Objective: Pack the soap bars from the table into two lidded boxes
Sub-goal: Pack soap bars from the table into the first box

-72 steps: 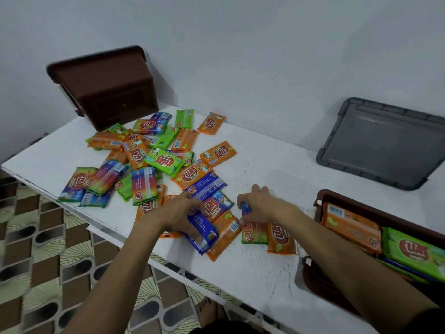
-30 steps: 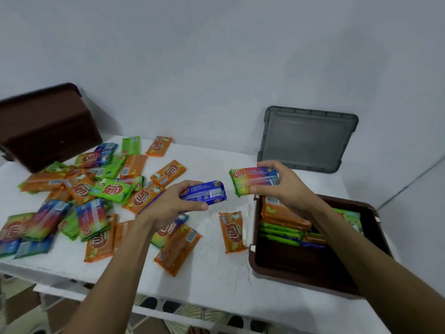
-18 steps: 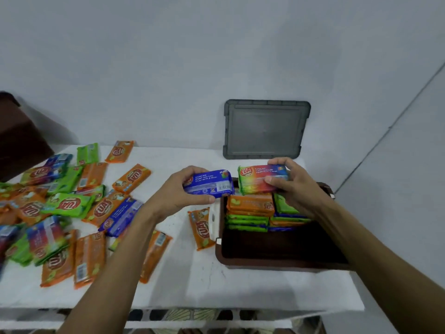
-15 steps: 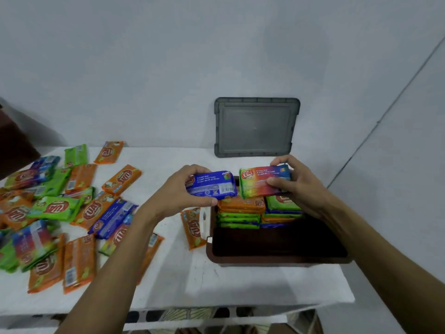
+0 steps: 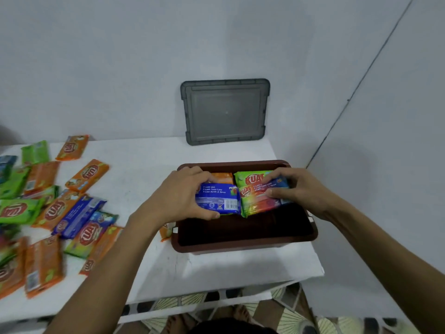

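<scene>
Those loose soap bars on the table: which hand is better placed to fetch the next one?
The left hand, probably. The loose soap bars all lie on its side of the brown box. The right hand is over the box's far side, so it would have to cross over.

1. A brown rectangular plastic box (image 5: 243,239) is sitting on the right end of the white counter (image 5: 149,165).
2. A grey rectangular plastic lid (image 5: 225,112) is leaning on the wall behind the box.
3. Loose wrapped soap bars (image 5: 48,213) are lying scattered on the counter left of the box.
4. The left hand (image 5: 183,198) is holding a blue-wrapped soap bar (image 5: 220,200) over the box's far half, just left of the rainbow-wrapped soap bar (image 5: 261,201) in the right hand (image 5: 301,189).
</scene>
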{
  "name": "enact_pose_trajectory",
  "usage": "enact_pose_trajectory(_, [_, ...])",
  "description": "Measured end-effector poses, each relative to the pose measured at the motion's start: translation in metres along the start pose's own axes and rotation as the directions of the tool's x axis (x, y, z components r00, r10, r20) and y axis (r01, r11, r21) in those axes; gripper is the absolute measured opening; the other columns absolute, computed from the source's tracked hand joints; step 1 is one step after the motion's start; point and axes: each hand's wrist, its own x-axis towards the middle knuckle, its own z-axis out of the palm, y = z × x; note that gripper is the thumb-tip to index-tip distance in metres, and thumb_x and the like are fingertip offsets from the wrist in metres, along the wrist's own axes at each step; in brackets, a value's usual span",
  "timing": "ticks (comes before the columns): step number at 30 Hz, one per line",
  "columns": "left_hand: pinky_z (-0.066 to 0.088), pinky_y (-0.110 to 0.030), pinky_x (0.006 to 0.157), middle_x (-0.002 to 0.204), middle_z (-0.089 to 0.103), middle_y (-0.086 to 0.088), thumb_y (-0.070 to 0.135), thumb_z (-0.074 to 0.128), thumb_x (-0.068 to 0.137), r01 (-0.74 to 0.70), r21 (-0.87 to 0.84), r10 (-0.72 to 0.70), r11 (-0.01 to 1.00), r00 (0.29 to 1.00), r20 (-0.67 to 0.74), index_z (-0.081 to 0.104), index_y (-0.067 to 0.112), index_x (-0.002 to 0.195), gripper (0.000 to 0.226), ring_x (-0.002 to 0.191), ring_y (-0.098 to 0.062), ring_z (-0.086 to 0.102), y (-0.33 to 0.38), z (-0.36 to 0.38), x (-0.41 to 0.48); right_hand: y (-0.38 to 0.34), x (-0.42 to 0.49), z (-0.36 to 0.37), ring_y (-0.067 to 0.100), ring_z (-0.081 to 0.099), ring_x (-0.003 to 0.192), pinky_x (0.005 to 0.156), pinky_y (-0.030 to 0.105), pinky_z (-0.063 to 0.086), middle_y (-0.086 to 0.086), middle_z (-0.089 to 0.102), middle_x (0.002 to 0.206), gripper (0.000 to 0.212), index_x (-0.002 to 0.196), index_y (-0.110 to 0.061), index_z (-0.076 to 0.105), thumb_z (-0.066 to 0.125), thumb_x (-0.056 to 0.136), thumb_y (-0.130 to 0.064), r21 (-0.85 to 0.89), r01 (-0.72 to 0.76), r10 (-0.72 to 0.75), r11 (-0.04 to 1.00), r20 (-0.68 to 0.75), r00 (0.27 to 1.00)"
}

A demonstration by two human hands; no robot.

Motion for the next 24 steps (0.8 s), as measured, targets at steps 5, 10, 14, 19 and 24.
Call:
enact_pose_trajectory(5, [0.043, -0.021, 0.092, 0.138, 0.045, 0.015, 0.066, 0.069, 0.069, 0.012, 0.083, -0.017, 0.996, 0.998, 0.057, 0.039, 0.036, 0.134, 0.078, 0.120, -0.008, 0.048, 0.008, 0.008, -0.003, 0.006, -0.002, 0.002, 0.014, 0.063, 0.106, 0.083, 0.031, 0.058, -0.008, 0.060, 0.118, 0.035, 0.109, -0.029, 0.070, 0.072, 0.074, -0.032, -0.016, -0.047, 0.048, 0.999, 0.066, 0.997])
enact_pose_trajectory(10, [0.046, -0.024, 0.091, 0.139, 0.046, 0.014, 0.071, 0.065, 0.069, 0.010, 0.170, -0.025, 0.985, 0.996, 0.082, 0.039, 0.036, 0.134, 0.077, 0.121, -0.009, 0.049, 0.008, 0.014, -0.005, 0.011, -0.003, 0.004, 0.011, 0.060, 0.108, 0.085, 0.029, 0.057, -0.011, 0.057, 0.120, 0.045, 0.118, -0.030, 0.066, 0.069, 0.073, -0.032, -0.076, -0.056, 0.066, 0.995, 0.135, 0.989])
enact_pose_trajectory(14, [0.046, -0.026, 0.090, 0.137, 0.047, 0.014, 0.073, 0.062, 0.070, -0.004, 0.235, -0.027, 0.972, 0.991, 0.131, 0.040, 0.035, 0.132, 0.077, 0.119, -0.008, 0.050, 0.007, 0.022, -0.005, 0.017, -0.001, 0.006, 0.008, 0.056, 0.111, 0.081, 0.022, 0.057, -0.017, 0.052, 0.120, 0.043, 0.124, -0.027, 0.062, 0.067, 0.082, -0.023, -0.153, -0.029, 0.056, 0.988, 0.180, 0.982])
enact_pose_trajectory(19, [0.045, -0.028, 0.089, 0.136, 0.050, 0.010, 0.072, 0.060, 0.073, -0.031, 0.327, -0.025, 0.945, 0.985, 0.168, 0.041, 0.030, 0.136, 0.078, 0.120, -0.012, 0.051, 0.006, 0.038, 0.001, 0.028, 0.006, 0.011, 0.008, 0.053, 0.113, 0.084, 0.021, 0.056, -0.018, 0.051, 0.120, 0.042, 0.125, -0.025, 0.061, 0.069, 0.084, -0.021, -0.238, -0.015, 0.067, 0.971, 0.212, 0.975])
enact_pose_trajectory(24, [0.046, -0.032, 0.092, 0.135, 0.054, 0.002, 0.064, 0.064, 0.075, -0.052, 0.400, -0.039, 0.915, 0.976, 0.216, 0.044, 0.024, 0.135, 0.075, 0.119, -0.018, 0.054, 0.006, 0.051, 0.009, 0.038, 0.017, 0.020, 0.006, 0.049, 0.115, 0.082, 0.017, 0.052, -0.013, 0.049, 0.126, 0.041, 0.124, -0.028, 0.060, 0.070, 0.085, -0.023, -0.327, -0.028, 0.102, 0.945, 0.212, 0.972])
